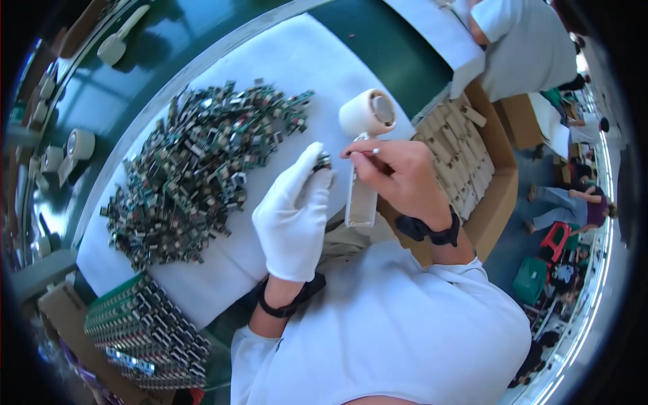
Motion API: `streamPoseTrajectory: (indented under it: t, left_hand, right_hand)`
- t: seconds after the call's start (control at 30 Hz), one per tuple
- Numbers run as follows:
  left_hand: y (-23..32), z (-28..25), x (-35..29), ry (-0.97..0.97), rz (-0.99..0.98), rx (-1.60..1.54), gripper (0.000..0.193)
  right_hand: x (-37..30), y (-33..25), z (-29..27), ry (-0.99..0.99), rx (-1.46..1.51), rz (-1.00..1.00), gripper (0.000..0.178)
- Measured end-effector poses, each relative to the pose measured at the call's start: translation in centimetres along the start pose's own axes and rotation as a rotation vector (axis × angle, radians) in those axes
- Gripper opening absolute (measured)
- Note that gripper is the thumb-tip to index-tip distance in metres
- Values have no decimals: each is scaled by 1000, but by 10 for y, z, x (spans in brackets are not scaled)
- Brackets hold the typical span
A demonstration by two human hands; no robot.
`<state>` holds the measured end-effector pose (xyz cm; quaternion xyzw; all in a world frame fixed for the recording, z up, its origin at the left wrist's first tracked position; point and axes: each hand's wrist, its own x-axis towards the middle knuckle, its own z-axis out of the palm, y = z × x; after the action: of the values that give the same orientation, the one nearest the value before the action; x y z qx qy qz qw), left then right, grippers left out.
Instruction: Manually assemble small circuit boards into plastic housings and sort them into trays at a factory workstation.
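Note:
My left hand (289, 219), in a white glove, pinches a small green circuit board (324, 162) between thumb and fingers. Bare and closed, my right hand (401, 169) has its fingertips together on a thin dark-red wire with a small whitish end. Under those fingers is a white handheld fan (358, 116), its round head away from me and its handle (362, 202) toward me. The handle is an open, hollow shell. My right fingers cover the join of head and handle. To the left of my gloved hand spreads a large heap of small circuit boards (192, 172).
A cardboard box (496, 209) packed with white handle-shaped parts stands at my right. Stacked circuit-board panels (145, 331) are at the lower left. More white fans (81, 144) lie along the green belt (172, 34). Another person (530, 47) is at the upper right.

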<state>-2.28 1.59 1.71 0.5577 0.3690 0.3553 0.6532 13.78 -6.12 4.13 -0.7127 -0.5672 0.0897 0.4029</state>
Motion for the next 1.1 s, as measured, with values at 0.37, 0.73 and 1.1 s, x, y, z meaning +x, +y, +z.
streamPoseTrajectory:
  t: [0.37,0.73,1.1]
  left_hand:
    - [-7,-2,4,-23,198,185,36]
    - [-7,-1,2,-69,212,179,32]
    - [-6,18,-8,46,408,398,28]
  right_hand:
    - [2,-3,5,-30,-113,-146,11]
    - [-3,-1,1,-37,-163,-219,12]
    - [-9,-3,4,111,-195,-269,10]
